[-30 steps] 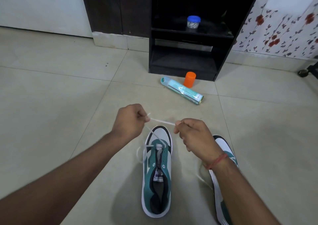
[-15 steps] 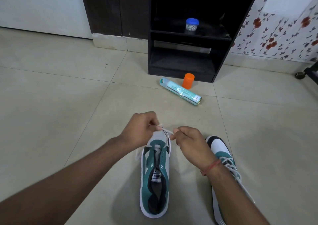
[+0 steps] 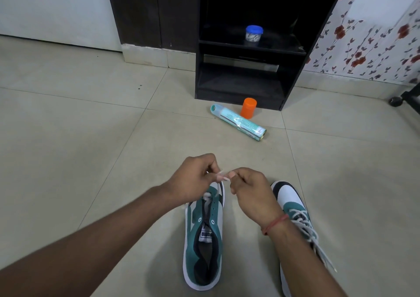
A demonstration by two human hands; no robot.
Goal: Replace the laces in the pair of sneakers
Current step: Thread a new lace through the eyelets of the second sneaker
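Lace (image 3: 223,176) ends, pinched in my left hand (image 3: 195,178) and right hand (image 3: 248,190), had come closer together above the half-laced sneaker (image 3: 203,240); threading seemed next.

Bare forearms, red wrist thread (image 3: 275,223)

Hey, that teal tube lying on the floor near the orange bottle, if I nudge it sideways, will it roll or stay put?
The teal tube is a cylinder lying on its side on smooth floor tile, so it would probably roll. It looks like a thin canister, likely light. The orange bottle stands close behind it and might get knocked.
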